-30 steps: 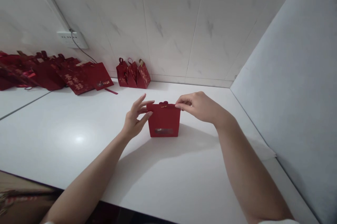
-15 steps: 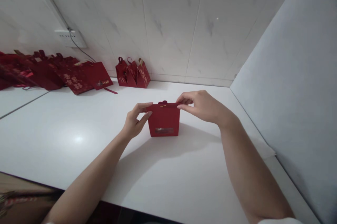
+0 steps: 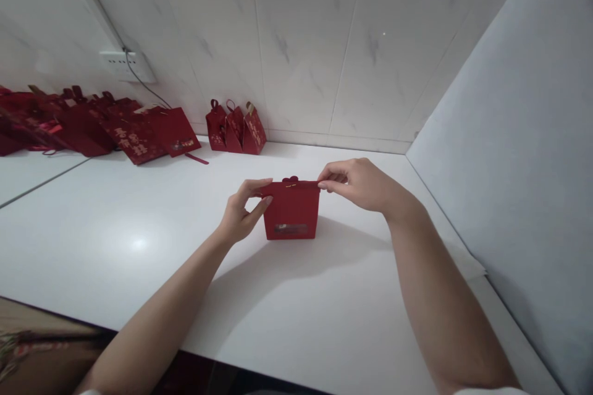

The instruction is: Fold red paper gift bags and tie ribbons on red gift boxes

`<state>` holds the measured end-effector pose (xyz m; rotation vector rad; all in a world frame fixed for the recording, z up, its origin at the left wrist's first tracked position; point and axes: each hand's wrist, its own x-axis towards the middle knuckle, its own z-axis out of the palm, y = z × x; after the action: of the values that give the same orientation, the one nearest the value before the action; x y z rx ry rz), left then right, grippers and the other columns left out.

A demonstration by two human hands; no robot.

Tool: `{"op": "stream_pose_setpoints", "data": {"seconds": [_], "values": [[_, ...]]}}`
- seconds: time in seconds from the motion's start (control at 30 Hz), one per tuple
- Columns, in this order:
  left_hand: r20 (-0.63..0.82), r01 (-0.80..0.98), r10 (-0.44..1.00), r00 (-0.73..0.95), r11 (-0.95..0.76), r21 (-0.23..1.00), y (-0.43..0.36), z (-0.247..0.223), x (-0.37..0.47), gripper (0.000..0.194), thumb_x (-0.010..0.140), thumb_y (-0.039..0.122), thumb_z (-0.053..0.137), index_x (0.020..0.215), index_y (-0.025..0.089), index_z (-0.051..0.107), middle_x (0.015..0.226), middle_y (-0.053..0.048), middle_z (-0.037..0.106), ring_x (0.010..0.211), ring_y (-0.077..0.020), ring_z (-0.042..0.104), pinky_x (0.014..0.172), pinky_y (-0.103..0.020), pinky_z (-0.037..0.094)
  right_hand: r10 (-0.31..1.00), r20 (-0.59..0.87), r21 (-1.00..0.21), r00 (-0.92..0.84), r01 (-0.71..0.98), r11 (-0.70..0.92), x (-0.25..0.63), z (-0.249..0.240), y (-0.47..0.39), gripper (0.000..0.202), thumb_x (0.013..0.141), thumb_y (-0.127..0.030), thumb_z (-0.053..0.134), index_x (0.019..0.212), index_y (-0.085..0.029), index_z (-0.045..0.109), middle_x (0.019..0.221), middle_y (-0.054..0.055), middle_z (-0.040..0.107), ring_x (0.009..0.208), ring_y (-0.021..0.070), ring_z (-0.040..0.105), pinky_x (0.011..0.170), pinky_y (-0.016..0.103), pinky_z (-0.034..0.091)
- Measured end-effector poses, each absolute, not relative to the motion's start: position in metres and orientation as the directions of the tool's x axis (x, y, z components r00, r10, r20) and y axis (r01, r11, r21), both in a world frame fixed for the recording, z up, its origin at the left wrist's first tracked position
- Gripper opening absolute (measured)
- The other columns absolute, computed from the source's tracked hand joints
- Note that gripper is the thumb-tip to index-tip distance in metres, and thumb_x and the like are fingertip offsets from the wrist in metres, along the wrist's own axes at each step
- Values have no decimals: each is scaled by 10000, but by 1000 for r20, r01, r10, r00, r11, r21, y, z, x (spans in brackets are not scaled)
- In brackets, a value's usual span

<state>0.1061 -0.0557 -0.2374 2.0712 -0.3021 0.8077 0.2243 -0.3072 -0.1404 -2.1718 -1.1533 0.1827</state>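
Head cam: red box [image 3: 291, 216] w/ clear strip low on its near face, small gold marks and a dark red knot at the top edge, upright on white table [image 3: 296, 327], mid-scene. L hand [image 3: 243, 209] pinches its top left corner; R hand [image 3: 356, 183] pinches the top right corner. Three red boxes [image 3: 235, 129] stand far, by wall. Vs. 0.5 s ago: R hand slid slightly outward, to the very corner; L grip same.
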Motion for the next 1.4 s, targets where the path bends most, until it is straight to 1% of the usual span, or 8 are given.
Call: {"op": "stream_pose_setpoints", "data": {"seconds": [0.27,0.43,0.5,0.67,0.77,0.9,1.03,1.4], "values": [[627,-494,45,778,-573,654,-53,-240,105,475,885,224,615,1337,263,475,1181,-92,636,1048,-209,640,922,-380,538,786,142,-599,602,684,-415,223,-142,-307,197,915,-396,532,929,-268,681,909,26,710,762,180,642,648,306,477],[381,-340,-68,922,-615,712,-45,-247,106,1054,836,319,682,1519,326,-121,1365,-131,538,1145,-270,602,926,-412,527,807,14,-617,590,641,-457,232,-154,-304,270,871,-417,614,1092,-262,621,994,54,712,825,210,663,671,312,494],[254,-244,-84,964,-662,708,-40,-249,107,1146,801,363,712,1502,311,-192,1422,-135,492,1228,-307,548,950,-423,506,795,-44,-637,605,596,-489,241,-165,-299,313,858,-454,628,1099,-254,615,1009,66,711,827,228,666,661,322,497],[143,-199,-138,980,-703,683,-30,-256,115,796,795,402,681,1485,296,299,1408,-75,521,1229,-302,543,987,-403,479,811,-65,-865,582,372,-336,267,-214,-276,424,866,-576,574,1110,-235,631,1075,95,700,870,245,675,707,345,525],[197,-187,-68,978,-702,687,-26,-264,123,590,836,421,610,1383,255,462,1366,-69,559,1204,-287,560,993,-392,473,769,15,-982,638,153,-109,274,-252,-261,540,747,-547,732,1144,-197,621,1027,117,706,868,265,671,697,361,545],[213,-156,-6,977,-699,698,-23,-270,128,520,853,420,572,1333,230,515,1351,-71,568,1216,-286,548,1024,-406,452,727,107,-994,678,88,64,275,-287,-250,497,864,-559,575,1217,-209,583,1161,103,672,998,241,655,824,385,552],[200,-193,-74,977,-709,679,-25,-265,123,662,807,432,648,1407,240,444,1411,-88,513,1271,-306,498,1048,-431,435,708,176,-982,684,68,178,275,-292,-251,452,862,-511,605,1234,-256,580,1309,60,607,1178,226,578,964,378,499],[161,-154,-61,985,-732,663,-29,-263,122,553,931,508,439,1416,242,429,1412,-70,510,1266,-290,494,1057,-400,410,766,184,-977,616,28,212,268,-286,-253,408,915,-555,503,1031,-213,694,1116,63,717,1025,247,660,954,420,490]]}}
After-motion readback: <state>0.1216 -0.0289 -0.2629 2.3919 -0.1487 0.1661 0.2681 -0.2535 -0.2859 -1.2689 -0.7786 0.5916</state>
